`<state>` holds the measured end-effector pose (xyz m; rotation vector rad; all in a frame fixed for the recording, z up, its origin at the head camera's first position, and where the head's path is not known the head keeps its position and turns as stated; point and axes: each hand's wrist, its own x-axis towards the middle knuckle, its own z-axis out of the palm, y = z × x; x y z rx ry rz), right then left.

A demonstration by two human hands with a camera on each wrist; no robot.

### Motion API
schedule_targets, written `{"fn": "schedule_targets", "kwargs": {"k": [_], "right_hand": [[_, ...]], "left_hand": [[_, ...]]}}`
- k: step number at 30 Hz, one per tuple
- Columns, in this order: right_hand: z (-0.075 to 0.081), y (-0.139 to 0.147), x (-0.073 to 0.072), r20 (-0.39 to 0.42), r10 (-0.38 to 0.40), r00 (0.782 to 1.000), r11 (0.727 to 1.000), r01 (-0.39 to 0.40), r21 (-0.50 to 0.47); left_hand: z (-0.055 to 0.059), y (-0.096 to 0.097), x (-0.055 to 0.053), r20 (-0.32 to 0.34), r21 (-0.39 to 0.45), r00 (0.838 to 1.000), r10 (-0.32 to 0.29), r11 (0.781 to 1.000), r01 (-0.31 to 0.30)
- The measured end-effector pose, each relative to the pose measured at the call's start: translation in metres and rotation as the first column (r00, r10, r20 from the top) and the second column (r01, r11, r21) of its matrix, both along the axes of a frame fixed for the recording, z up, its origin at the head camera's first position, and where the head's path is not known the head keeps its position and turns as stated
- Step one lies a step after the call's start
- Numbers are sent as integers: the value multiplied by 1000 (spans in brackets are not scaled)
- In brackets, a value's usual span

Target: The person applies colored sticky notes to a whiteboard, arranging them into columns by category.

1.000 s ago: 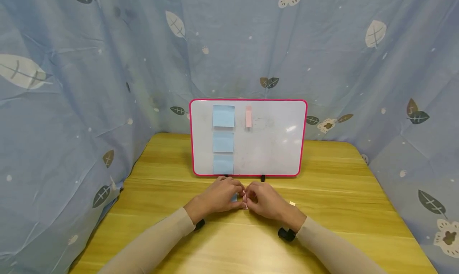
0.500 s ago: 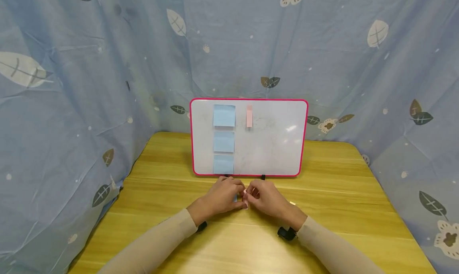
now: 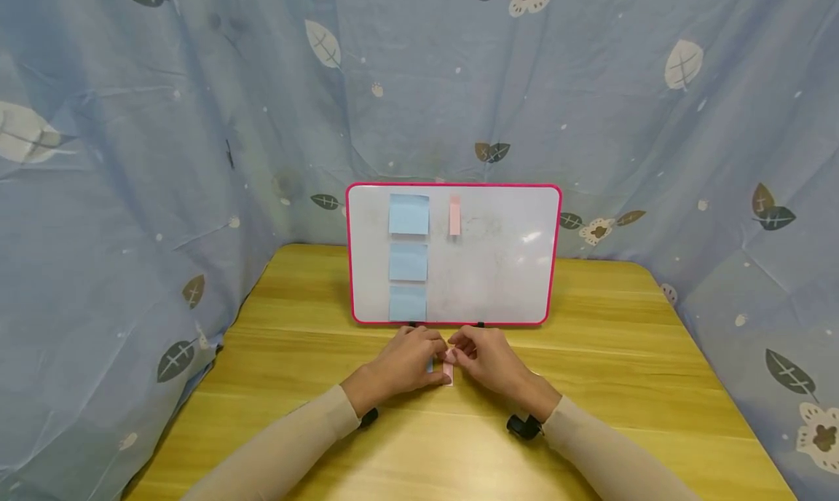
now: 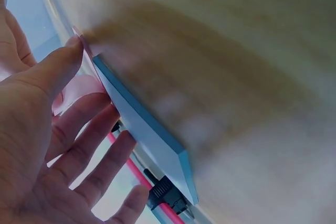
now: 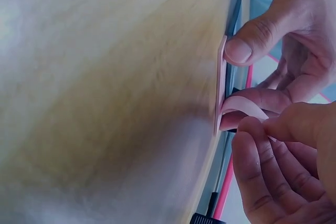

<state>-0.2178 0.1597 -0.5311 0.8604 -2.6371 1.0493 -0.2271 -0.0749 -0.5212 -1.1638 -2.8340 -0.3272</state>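
A narrow pink sticky note pad [image 3: 448,372] lies on the table in front of the whiteboard, beside a blue sticky note pad [image 4: 152,129] largely covered by my left hand [image 3: 403,363]. With the left thumb [image 5: 241,51] I press the near end of the pink pad, while the other left fingers touch the pads farther back. My right hand [image 3: 488,359] pinches the top pink sticky note [image 5: 244,103] between thumb and fingertip. That note curves up off its pad in the right wrist view, and its other end still meets the pad.
Behind the hands stands a whiteboard [image 3: 505,261] with a pink-red frame, on black feet. Three blue sticky notes [image 3: 408,262] form a column on its left, and one pink strip [image 3: 455,215] sticks near the top middle. A patterned curtain [image 3: 419,86] surrounds the wooden table [image 3: 314,290].
The right fingers have taken hold of the top pink note and bent its far end upward toward the person. More of the pink pad shows now. The left hand stays nearly in place.
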Motion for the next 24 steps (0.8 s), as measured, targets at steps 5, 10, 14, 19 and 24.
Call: {"fn": "schedule_targets", "kwargs": {"k": [5,10,14,19,24], "right_hand": [[0,3,-3,-34,-29,999,999,30,14],[2,6,-7,-33,-65,997,998,65,11],[5,6,-15,-2,-80,997,997,80,9],[8,4,-24,33,-105,994,994,105,5],[12,2,-35,68,-141,988,990,141,-4]], "left_hand": [[-3,0,-1,17,22,1000,12,1000,-12],[-2,0,-3,50,37,998,26,999,-28],[0,-1,-11,68,48,997,30,998,-33],[2,-4,-19,67,48,998,16,999,-19],[4,-7,-27,48,48,999,-17,999,15]]}}
